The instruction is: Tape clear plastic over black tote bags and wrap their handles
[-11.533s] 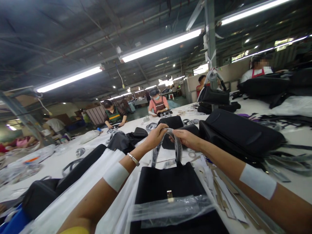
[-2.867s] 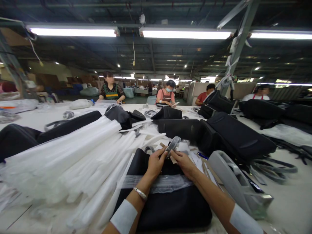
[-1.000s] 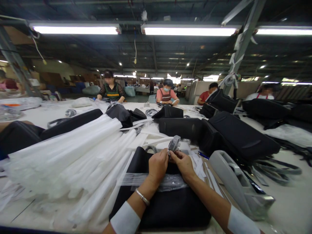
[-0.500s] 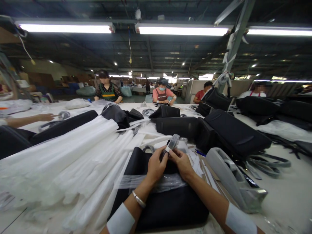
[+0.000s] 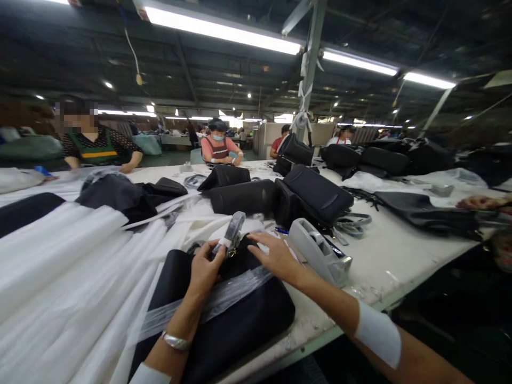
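My left hand (image 5: pixel 206 266) is closed on a strap (image 5: pixel 235 225) wrapped in clear plastic, with a white band around it. To its right, my right hand (image 5: pixel 276 255) is off the strap, its fingers stretched out and apart. Under both hands lies a black bag (image 5: pixel 248 325), and a strip of clear plastic film (image 5: pixel 236 290) crosses it. A small gold-coloured metal fitting (image 5: pixel 232 253) shows between the hands.
Rolls of white foam sheet (image 5: pixel 52 266) cover the left side. A grey tape dispenser (image 5: pixel 314 248) and a blue pen (image 5: pixel 282 231) lie at right. Black bags (image 5: pixel 316 194) are spread beyond. Several co-workers sit across the table (image 5: pixel 404 250); another person's hand (image 5: pixel 482 202) is at far right.
My right hand has come away from the strap and its fingers have opened. My left hand keeps its hold. The camera view has turned to the right.
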{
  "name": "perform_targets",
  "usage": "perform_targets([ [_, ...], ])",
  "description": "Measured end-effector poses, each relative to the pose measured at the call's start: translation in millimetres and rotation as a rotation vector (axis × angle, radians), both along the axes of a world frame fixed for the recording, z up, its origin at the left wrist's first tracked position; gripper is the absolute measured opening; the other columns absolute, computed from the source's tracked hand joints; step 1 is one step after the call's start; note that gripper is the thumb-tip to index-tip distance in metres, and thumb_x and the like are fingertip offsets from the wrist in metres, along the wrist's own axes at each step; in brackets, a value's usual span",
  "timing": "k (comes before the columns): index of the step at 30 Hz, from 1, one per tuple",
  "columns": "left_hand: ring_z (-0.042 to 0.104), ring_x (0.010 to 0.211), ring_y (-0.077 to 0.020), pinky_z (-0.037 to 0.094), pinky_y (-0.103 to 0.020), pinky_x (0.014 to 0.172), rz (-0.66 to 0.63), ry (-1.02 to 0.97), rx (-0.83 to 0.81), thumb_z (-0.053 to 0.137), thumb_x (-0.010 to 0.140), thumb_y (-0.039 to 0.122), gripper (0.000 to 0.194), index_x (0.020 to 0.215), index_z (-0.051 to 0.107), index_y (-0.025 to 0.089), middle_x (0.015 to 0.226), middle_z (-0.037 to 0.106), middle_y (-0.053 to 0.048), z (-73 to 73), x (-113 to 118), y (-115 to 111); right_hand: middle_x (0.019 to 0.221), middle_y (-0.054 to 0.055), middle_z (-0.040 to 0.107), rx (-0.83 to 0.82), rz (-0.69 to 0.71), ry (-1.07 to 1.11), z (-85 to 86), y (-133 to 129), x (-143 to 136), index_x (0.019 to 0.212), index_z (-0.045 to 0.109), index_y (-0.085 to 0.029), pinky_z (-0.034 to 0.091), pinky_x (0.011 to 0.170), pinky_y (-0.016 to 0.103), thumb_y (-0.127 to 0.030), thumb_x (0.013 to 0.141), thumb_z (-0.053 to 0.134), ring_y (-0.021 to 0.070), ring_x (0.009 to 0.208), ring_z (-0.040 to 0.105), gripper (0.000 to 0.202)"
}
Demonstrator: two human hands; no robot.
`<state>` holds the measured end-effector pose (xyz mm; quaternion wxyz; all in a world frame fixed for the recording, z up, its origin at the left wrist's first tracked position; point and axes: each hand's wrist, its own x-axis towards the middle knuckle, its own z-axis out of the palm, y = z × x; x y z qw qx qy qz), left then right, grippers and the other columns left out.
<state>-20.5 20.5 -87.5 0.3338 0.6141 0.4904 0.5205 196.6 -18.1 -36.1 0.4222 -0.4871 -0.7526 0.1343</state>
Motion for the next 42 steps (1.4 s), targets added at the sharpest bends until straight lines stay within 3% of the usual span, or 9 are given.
perform_targets([
  [5,0.062,0.076,-0.0187,0.046,-0.028,0.073,0.023,0.119,0.039,0.061,0.082,0.049,0.039,0.103,0.07,0.019,0.089,0.071,-0.002,6.1,4,-6,0.126,0.015,0.063,0.096,-0.534,-0.339,19.6,-42,138,0.091,0.075,-0.018,0.034,0.11,0.049,-0.041,0.085,0.058,0.032,0.122,0.052,0.029],
  [7,0.062,0.076,-0.0191,0.047,-0.028,0.073,0.019,0.132,0.044,0.061,0.082,0.049,0.038,0.103,0.071,0.019,0.086,0.071,-0.002,7.6,6,-7,0.127,0.016,0.062,-0.063,-0.663,-0.35,16.0,-55,181,0.076,0.075,-0.018,0.03,0.112,0.052,-0.045,0.081,0.059,0.0363,0.126,0.049,0.031],
  [10,0.063,0.077,-0.0201,0.049,-0.028,0.07,0.007,0.13,0.027,0.06,0.081,0.05,0.041,0.105,0.07,0.019,0.082,0.07,-0.002,8.0,8,-9,0.131,0.014,0.062,-0.386,-0.688,-0.109,7.4,-72,208,0.073,0.076,-0.02,0.031,0.111,0.05,-0.054,0.078,0.06,0.0364,0.128,0.049,0.038],
  [16,0.062,0.073,-0.0182,0.047,-0.027,0.068,0.018,0.136,0.023,0.06,0.081,0.052,0.042,0.105,0.07,0.018,0.082,0.07,-0.001,5.5,4,-8,0.128,0.01,0.065,-0.632,-0.499,0.489,14.2,-85,197,0.084,0.077,-0.021,0.03,0.111,0.052,-0.058,0.072,0.068,0.0327,0.133,0.044,0.04],
  [26,0.062,0.076,-0.0182,0.045,-0.026,0.073,0.017,0.133,0.031,0.061,0.081,0.05,0.039,0.103,0.07,0.019,0.086,0.071,-0.001,7.2,5,-8,0.133,0.011,0.061,-0.522,-0.533,0.639,43.6,-133,188,0.091,0.077,-0.024,0.04,0.109,0.042,-0.054,0.067,0.078,0.0302,0.131,0.047,0.039],
  [31,0.062,0.075,-0.018,0.045,-0.026,0.072,0.023,0.14,0.033,0.062,0.081,0.05,0.039,0.103,0.071,0.019,0.086,0.071,-0.001,7.1,4,-8,0.11,0.012,0.071,-0.659,-0.645,0.675,13.8,-151,182,0.091,0.077,-0.022,0.052,0.092,0.036,-0.057,0.063,0.08,0.0282,0.108,0.062,0.045],
  [37,0.062,0.075,-0.0185,0.046,-0.027,0.073,0.038,0.139,0.051,0.061,0.082,0.051,0.041,0.105,0.071,0.018,0.086,0.072,-0.002,5.9,3,-8,0.09,0.01,0.074,-0.552,-0.807,0.803,-45.0,-148,187,0.079,0.078,-0.018,0.054,0.065,0.029,-0.047,0.048,0.088,0.0205,0.078,0.064,0.044],
  [39,0.062,0.075,-0.0185,0.046,-0.027,0.072,0.039,0.144,0.061,0.06,0.082,0.051,0.041,0.104,0.071,0.018,0.088,0.072,-0.002,5.8,4,-8,0.087,0.01,0.074,-0.494,-0.832,0.706,-49.2,-149,183,0.083,0.078,-0.016,0.052,0.063,0.029,-0.049,0.051,0.086,0.0213,0.077,0.063,0.047],
  [42,0.063,0.078,-0.0186,0.047,-0.027,0.075,0.031,0.144,0.09,0.061,0.082,0.049,0.038,0.104,0.071,0.019,0.09,0.072,-0.002,6.1,7,-9,0.089,0.008,0.074,-0.355,-0.753,0.529,-36.1,-151,162,0.092,0.077,-0.017,0.051,0.068,0.03,-0.053,0.06,0.081,0.0202,0.078,0.062,0.049],
])
